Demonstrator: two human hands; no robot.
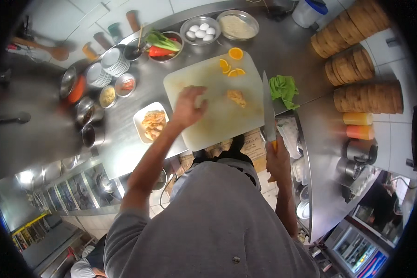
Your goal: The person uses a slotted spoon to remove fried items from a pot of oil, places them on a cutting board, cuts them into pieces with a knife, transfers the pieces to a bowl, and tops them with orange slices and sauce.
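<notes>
My right hand (278, 158) grips the yellow handle of a large kitchen knife (269, 107), its blade pointing away from me along the board's right edge. Over the left half of a pale cutting board (208, 121) is my left hand (191, 106), blurred, fingers spread and nothing in them. A piece of cooked-looking chicken (236, 98) lies on the board's right half. Orange slices (232, 72) and a cut orange half (235, 53) rest near its far edge. Left of the board, a white dish (136, 121) holds more chicken pieces (154, 123). Lettuce leaves (284, 91) lie right of the knife.
Behind the board stand a bowl of eggs (200, 32), a bowl of pale flour-like powder (239, 26) and a vegetable bowl (166, 48). Stacked saucers (114, 60) are at left. Bamboo steamers (368, 97) line the right wall. Another person (85, 266) is at lower left.
</notes>
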